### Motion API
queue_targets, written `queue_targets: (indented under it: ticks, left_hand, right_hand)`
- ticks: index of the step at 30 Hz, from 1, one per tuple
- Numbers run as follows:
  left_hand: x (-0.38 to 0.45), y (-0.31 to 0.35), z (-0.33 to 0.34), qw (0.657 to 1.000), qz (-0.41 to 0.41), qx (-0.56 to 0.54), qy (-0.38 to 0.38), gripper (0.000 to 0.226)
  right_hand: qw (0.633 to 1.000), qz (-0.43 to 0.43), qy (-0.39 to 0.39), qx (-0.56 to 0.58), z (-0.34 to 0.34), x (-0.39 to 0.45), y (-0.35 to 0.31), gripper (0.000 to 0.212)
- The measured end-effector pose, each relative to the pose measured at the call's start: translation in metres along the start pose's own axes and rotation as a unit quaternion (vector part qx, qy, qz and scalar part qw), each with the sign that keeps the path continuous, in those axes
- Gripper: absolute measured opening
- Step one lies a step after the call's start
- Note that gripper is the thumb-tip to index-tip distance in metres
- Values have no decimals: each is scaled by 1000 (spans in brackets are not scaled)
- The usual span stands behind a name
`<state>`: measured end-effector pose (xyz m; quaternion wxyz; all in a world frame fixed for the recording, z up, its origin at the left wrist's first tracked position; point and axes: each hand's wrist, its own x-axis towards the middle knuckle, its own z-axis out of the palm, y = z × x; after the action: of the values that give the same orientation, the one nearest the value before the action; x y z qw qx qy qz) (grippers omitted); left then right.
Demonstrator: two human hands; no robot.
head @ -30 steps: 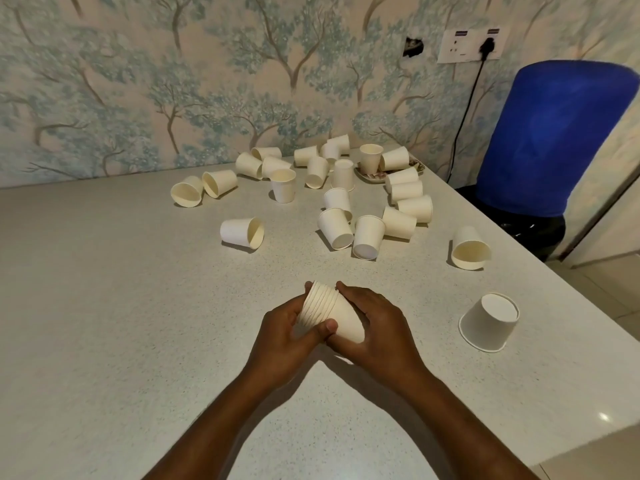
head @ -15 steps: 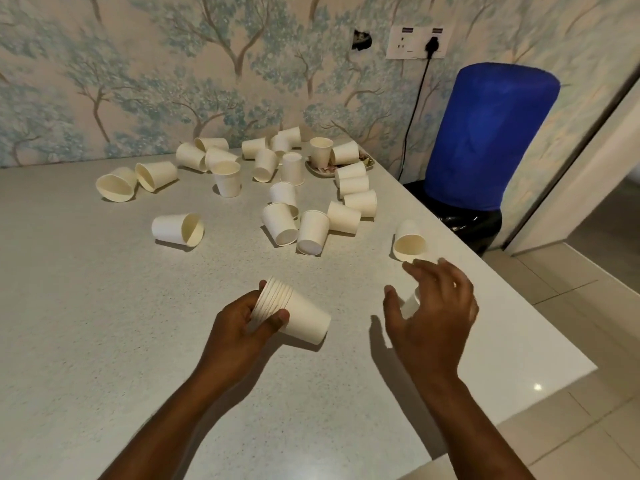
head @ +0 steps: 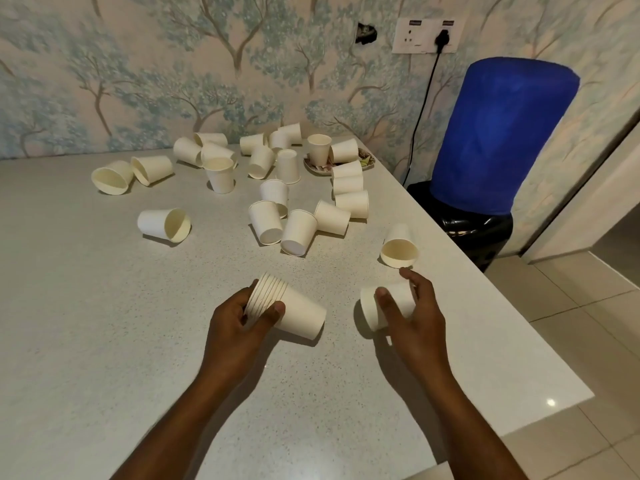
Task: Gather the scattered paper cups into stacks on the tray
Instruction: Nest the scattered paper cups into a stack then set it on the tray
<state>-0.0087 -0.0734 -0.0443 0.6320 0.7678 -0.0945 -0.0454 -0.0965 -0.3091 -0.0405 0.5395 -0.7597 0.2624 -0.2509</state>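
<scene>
My left hand point(head: 239, 320) grips a stack of nested white paper cups point(head: 294, 306) by its rims, lying sideways just above the table. My right hand point(head: 415, 317) is closed around a single paper cup point(head: 375, 306), held on its side to the right of the stack. Another loose cup point(head: 398, 245) lies just beyond my right hand, mouth toward me. Several more cups point(head: 277, 216) lie scattered across the far half of the table. A small patterned tray point(head: 367, 159) sits at the far right corner with a cup standing on it.
The grey speckled table point(head: 104, 323) ends at an edge on the right, close to my right hand. Past that edge stands a blue water jug point(head: 502, 133) on a black base. A black cable runs from a wall socket point(head: 427, 34) down behind the table.
My right hand left the stack, reached right to the cup near the table's edge and closed on it. The stack stays in my left hand. The view turned right.
</scene>
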Motion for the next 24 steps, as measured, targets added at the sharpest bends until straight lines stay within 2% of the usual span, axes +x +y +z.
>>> queue_targets:
  ticks: [1, 2, 4, 6, 10, 16, 19, 24]
  left_hand:
    - [0, 1, 3, 1000, -2, -6, 9, 26]
    - [-1, 3, 6, 1000, -4, -10, 15, 24]
    - [-1, 5, 14, 1000, -7, -15, 24, 23]
    - [-2, 10, 20, 999, -7, -26, 32, 17]
    - [-7, 18, 33, 998, 5, -49, 49, 15]
    - [-19, 26, 57, 997, 26, -40, 60, 16]
    - [-27, 25, 66, 997, 26, -33, 60, 26]
    - [-38, 23, 79, 999, 17, -40, 32, 58]
  right_hand:
    - [993, 53, -14, 104, 4, 0, -2, 47]
    - [971, 108, -33, 209, 9, 0, -3, 42]
    - [934, 169, -60, 310, 17, 0, 0, 36]
    - [928, 186, -84, 312, 24, 1, 7, 32]
    - [917, 202, -125, 320, 32, 0, 10, 49]
    - [914, 192, -165, 316, 33, -1, 8, 52]
    - [912, 186, -170, 322, 31, -2, 7, 45]
    - [920, 150, -178, 315, 36, -7, -2, 56]
